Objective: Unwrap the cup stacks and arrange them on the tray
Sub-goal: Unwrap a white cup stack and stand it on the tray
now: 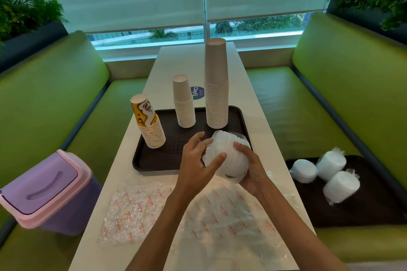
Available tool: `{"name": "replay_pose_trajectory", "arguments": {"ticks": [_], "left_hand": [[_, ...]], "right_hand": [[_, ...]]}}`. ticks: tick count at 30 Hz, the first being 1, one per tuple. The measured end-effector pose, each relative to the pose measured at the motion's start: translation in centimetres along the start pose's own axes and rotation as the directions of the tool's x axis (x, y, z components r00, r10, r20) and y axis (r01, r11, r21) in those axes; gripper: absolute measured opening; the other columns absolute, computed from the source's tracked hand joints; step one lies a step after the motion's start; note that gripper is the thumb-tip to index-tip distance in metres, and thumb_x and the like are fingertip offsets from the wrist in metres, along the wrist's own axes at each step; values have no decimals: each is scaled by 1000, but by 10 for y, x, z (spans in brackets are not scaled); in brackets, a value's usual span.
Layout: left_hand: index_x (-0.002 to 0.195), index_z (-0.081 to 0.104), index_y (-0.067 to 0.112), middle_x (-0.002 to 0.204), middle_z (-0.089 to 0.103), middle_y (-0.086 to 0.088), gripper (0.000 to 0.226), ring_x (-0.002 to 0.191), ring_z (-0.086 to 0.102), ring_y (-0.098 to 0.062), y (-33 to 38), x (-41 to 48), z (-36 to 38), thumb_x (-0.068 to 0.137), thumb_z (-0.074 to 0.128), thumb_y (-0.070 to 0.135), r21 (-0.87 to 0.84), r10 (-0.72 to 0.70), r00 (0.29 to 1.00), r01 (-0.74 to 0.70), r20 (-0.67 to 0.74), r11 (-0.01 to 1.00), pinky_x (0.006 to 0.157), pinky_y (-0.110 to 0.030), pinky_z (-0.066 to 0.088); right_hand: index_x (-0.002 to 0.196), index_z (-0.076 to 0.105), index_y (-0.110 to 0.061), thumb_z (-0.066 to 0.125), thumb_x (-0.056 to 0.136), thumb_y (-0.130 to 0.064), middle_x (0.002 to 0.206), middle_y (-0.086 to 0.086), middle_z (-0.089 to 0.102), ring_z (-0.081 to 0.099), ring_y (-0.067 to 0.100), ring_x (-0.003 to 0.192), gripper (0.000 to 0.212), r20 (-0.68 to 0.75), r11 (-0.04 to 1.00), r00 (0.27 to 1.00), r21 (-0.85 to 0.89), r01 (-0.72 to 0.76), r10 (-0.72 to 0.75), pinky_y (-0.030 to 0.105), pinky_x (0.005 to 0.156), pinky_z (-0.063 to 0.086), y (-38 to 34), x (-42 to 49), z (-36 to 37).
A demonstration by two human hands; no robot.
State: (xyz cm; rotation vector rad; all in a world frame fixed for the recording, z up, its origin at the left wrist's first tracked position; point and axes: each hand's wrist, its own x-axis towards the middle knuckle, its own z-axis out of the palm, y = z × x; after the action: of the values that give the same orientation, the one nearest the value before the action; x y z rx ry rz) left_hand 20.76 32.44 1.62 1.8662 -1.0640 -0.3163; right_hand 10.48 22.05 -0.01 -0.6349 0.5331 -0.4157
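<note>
The fingers (pixel 199 137) of the left hand (pixel 196 161) are curling loosely over the far left side of the wrapped stack (pixel 224 156) while its thumb is pressing against the near face of the wrap, so the hand is pinching the bundle from the left. The right hand (pixel 251 170) is cupping the same bundle from below and from the right, its thumb lying over the top and its fingers curled round the underside. The stack is hanging in both hands just above the near right corner of the tray (pixel 154 166). It is lying tilted on its side, its long axis running away from the person toward the tray's far right; which end is the mouth I cannot tell. It is showing white, ribbed with close-set rims, under crinkled clear film. Further out on the tray three unwrapped stacks are standing base up: a yellow-and-brown printed stack (pixel 150 126) leaning at the left edge, a middle stack (pixel 184 103) in plain white, and a tall stack (pixel 217 86) to its right. The tray is sitting on a white table (pixel 248 99), where a bubble wrap sheet (pixel 136 211) and a clear sheet (pixel 233 218), both red-printed, are lying under the forearms. On the right bench a second tray (pixel 356 211) is carrying three film-wrapped white bundles (pixel 341 189). A purple bin (pixel 41 189) is standing on the left bench.
</note>
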Motion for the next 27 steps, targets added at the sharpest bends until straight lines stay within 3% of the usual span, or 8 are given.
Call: {"name": "replay_pose_trajectory", "arguments": {"ticks": [4,7,12,16,22,24,27], "left_hand": [[133,49,25,138,43,12,58,120,43,-4,9,1,3,81,67,45,-102,57,998,-53,37,993,91,-8,40],[128,48,30,134,50,7,43,110,51,-5,16,2,5,87,64,31,-150,40,995,-26,87,988,80,-3,45],[124,47,36,122,49,16,39,101,51,1,17,3,6,88,62,28,-228,-37,983,78,180,971,74,-3,47],[120,49,36,117,51,17,38,99,52,5,16,4,8,87,64,26,-290,-64,976,124,209,949,72,-3,48],[121,51,34,122,55,13,42,107,52,-3,15,5,13,81,64,33,-344,-91,972,163,216,925,78,-7,49],[122,51,34,124,56,12,48,111,54,-7,14,5,16,76,63,40,-355,-88,974,160,210,921,85,-14,51],[123,51,34,130,56,8,51,119,53,-13,13,4,21,74,62,43,-359,-89,973,162,212,919,96,-30,51]], "right_hand": [[111,63,-18,96,20,-39,93,13,72,69,28,84,98,42,1000,999,-2,17,-17,39,59,58,-3,-2,-4],[109,62,-20,95,18,-40,94,13,71,66,29,88,98,33,999,999,-15,33,-33,41,61,58,-6,-4,-6],[110,60,-23,94,16,-41,98,14,67,62,31,92,101,-8,998,999,-26,53,-53,40,61,58,-9,-4,-10],[110,59,-24,87,34,-33,104,15,64,60,32,95,82,-18,998,1000,-51,23,-24,40,63,59,-11,-6,-10],[108,57,-29,82,57,-36,104,12,65,59,30,100,57,-11,993,1000,-113,18,-19,42,66,60,-16,-11,-11],[106,55,-28,79,68,-24,105,11,61,58,28,100,45,-28,986,999,-163,32,-37,41,69,59,-18,-12,-12],[103,55,-28,66,67,-24,102,9,61,58,27,97,37,-36,981,997,-185,59,-66,42,73,57,-19,-13,-15]]}}
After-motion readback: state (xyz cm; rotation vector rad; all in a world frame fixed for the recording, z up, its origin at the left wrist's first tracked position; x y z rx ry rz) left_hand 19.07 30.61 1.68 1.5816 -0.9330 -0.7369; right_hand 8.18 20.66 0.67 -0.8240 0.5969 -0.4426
